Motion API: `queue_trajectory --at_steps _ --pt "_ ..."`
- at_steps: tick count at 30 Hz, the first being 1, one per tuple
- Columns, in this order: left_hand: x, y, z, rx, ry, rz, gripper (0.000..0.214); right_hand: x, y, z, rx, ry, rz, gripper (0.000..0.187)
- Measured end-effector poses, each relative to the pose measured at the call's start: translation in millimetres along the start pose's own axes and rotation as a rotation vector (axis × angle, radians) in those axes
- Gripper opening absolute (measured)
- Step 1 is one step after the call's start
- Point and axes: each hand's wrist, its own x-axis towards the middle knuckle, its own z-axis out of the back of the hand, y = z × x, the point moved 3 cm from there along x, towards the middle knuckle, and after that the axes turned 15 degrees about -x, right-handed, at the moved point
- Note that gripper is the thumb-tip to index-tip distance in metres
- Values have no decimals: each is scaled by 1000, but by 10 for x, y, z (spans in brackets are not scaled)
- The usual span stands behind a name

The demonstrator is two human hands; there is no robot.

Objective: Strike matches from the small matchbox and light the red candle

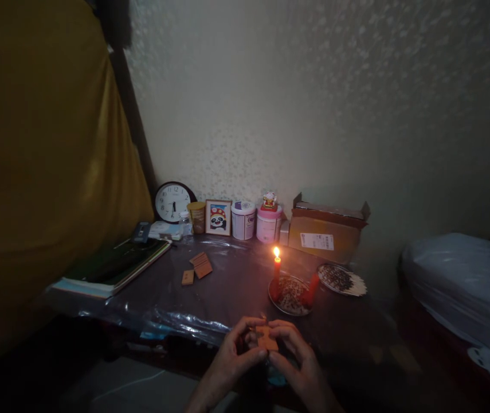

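Two hands (236, 357) bare; wrists (213, 378) and lower forearms (199, 400) bare; fingers (291, 334) slender.

A small, flat, orange-brown, roughly rectangular piece of wood-like material (267, 339) is held at the lower centre of the frame, its edges partly covered.

The small piece (267, 339) between my left hand (236, 351) and right hand (293, 351) is orange-brown. I see a dark purplish-grey counter (227, 281); along its back edge, a white-faced, dark-rimmed clock (173, 202), a pink jar (268, 226) and a brown box (341, 238); toward its front edge, a red candle (277, 275). Behind, a mustard curtain (47, 126) and pale, mottled wall (313, 92).
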Motion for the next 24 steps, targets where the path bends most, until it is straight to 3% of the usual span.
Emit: queue_trajectory --at_steps 24 --pt "16 18 3 -33 -7 -7 44 13 110 20 1 -6 -11 20"
